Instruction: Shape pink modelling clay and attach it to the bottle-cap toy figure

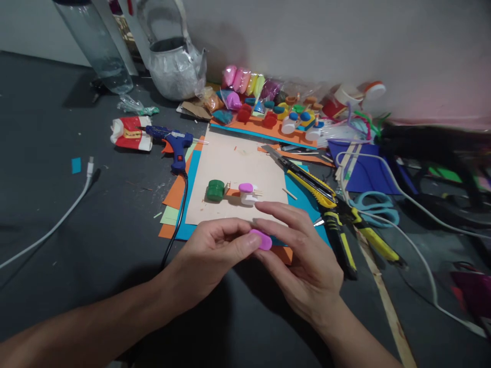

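Thumb and fingers of my left hand (224,248) pinch a small, oval pink clay piece (263,240). My right hand (303,255) curls round its other side, thumb against the lower edge and fingertips close to the upper edge. Just beyond my fingers, on a cream sheet (207,153), sits a little assembly. It has a green round part (215,190) at the left, an orange strip in the middle, and a white part (249,199) with a second pink oval (245,187) on top. Short thin sticks poke out from its right end.
Left of the sheet lies a blue glue gun (176,148), its black cord running toward me. A yellow box cutter (310,181), pliers (341,245) and light-blue scissors (378,209) lie right. Behind are clay packs (245,82), a kettle (174,69) and a water bottle (97,51).
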Tool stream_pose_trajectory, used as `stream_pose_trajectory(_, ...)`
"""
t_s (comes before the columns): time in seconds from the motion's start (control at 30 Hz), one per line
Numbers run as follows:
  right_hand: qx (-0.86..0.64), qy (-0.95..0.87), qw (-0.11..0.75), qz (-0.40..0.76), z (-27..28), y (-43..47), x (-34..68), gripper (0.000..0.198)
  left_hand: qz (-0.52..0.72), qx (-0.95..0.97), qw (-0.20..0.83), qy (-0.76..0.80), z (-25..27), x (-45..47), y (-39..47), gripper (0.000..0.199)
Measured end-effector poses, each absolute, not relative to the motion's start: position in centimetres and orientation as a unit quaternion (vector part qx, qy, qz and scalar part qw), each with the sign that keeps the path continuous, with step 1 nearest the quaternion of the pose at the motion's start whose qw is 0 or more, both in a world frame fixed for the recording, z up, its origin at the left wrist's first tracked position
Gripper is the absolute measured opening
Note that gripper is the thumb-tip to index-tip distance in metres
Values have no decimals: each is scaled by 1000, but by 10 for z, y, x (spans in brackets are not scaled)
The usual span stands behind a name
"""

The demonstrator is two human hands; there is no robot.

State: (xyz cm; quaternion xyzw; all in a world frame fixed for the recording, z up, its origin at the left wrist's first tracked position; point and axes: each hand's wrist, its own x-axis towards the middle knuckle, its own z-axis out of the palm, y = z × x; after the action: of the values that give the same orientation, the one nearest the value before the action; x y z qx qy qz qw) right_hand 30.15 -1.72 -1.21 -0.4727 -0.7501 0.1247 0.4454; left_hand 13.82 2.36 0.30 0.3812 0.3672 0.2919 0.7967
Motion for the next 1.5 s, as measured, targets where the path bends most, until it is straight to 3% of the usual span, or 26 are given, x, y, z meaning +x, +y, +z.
stream_pose_trajectory(0.8, -470, -771, 421, 82, -12, -18, 302, 32, 307, 378, 790, 371, 3, 139, 23, 7)
stream_pose_trajectory(1.5, -461, -753, 453, 127, -16, -18, 298, 33, 280, 374, 797, 383, -1, 139, 24, 19)
